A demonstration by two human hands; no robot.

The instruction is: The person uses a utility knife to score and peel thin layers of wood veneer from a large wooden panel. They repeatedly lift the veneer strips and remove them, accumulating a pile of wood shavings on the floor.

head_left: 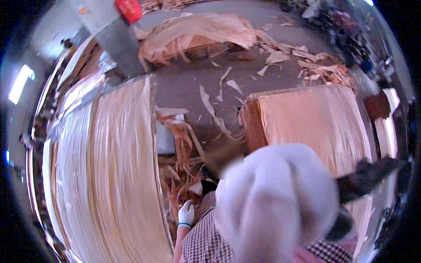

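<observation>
Very close to the camera, my right hand (pixel 276 197) in a white glove covers much of the lower middle. Its fingers are bent and pressed together, and their tips are hidden, so I cannot see whether anything is in them. A blurred dark object (pixel 368 179) sticks out to the right from behind it; its kind is unclear. My left hand (pixel 186 213), also white-gloved with a green cuff edge, hangs low beside my checkered clothing (pixel 206 239). Its fingers look curled with nothing visible in them. Nearest to it is the left stack of pale wood veneer sheets (pixel 123 166).
Another veneer stack (pixel 311 118) stands to the right. Torn veneer scraps (pixel 180 136) lie between the stacks, with more strips (pixel 324 70) on the floor behind. A low veneer pile (pixel 197 35) lies at the back, near a grey pillar (pixel 114 46).
</observation>
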